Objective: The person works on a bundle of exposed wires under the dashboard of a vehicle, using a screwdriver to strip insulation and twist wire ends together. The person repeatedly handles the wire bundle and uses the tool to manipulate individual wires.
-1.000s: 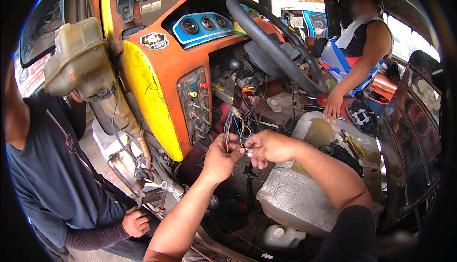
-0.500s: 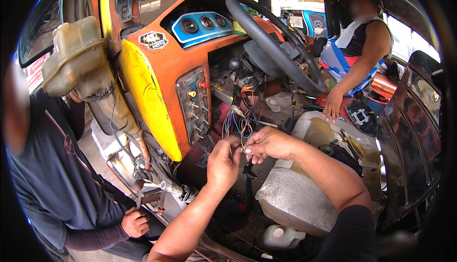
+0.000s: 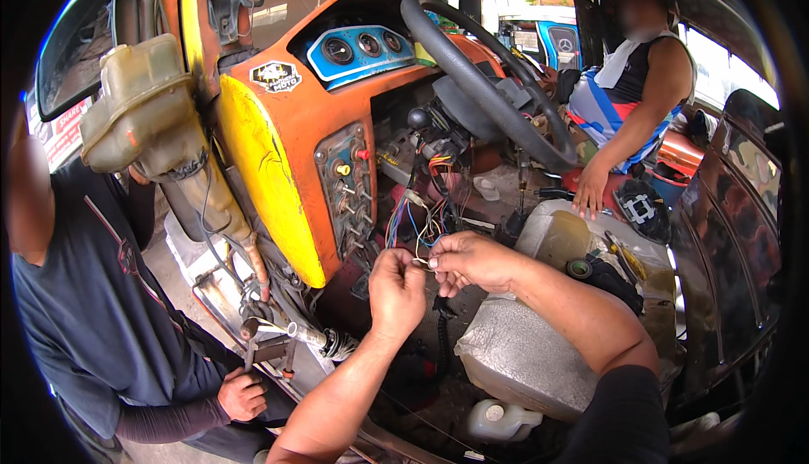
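Note:
Below the dashboard, my left hand [image 3: 396, 291] pinches a thin pale wire [image 3: 422, 262] between thumb and fingertips. My right hand [image 3: 474, 260] closes on the same spot from the other side, thumb and forefinger pressed together on the wire. The fingertips of both hands almost touch, and they partly hide the wire's end. A bundle of coloured wires [image 3: 418, 203] hangs loose just beyond, coming down from the open space beneath the steering wheel [image 3: 484, 76].
An orange dashboard [image 3: 324, 127] carries a switch panel [image 3: 345, 186] at left. A silver-covered seat box [image 3: 522, 346] lies under my right forearm, with a tape roll [image 3: 579, 268] and tools nearby. One person [image 3: 126, 295] stands at left; another [image 3: 632, 93] sits at far right.
My hands have come slightly lower and closer together around the wire, the left turning a little. The view has shifted slightly. The two other people stay nearly as they were.

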Demonstrator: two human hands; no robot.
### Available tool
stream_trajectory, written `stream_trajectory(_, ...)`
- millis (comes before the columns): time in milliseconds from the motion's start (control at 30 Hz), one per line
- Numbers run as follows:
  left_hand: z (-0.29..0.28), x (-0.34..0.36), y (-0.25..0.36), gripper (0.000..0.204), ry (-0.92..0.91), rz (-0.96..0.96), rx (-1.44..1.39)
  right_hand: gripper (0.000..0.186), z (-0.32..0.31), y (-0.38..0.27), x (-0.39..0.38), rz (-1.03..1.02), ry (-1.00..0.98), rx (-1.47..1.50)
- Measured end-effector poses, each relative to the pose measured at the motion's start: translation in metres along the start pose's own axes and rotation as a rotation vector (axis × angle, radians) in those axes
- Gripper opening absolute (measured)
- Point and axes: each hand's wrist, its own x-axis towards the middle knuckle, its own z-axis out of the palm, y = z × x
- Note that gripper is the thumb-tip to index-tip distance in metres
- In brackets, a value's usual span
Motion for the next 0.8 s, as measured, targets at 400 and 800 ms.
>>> stream_trajectory(400, -0.017, -0.016, -0.011, 0.009, -0.475, -0.184, -0.814, 0.025, -0.03, 0.002, -0.009, 0.038, -0.299, -0.518)
stream_trajectory(800, -0.041, -0.017, -0.009, 0.018, -0.822, 0.119, -0.209, 0.056, -0.03, -0.011, 0.008, -0.042, 0.112, -0.072)
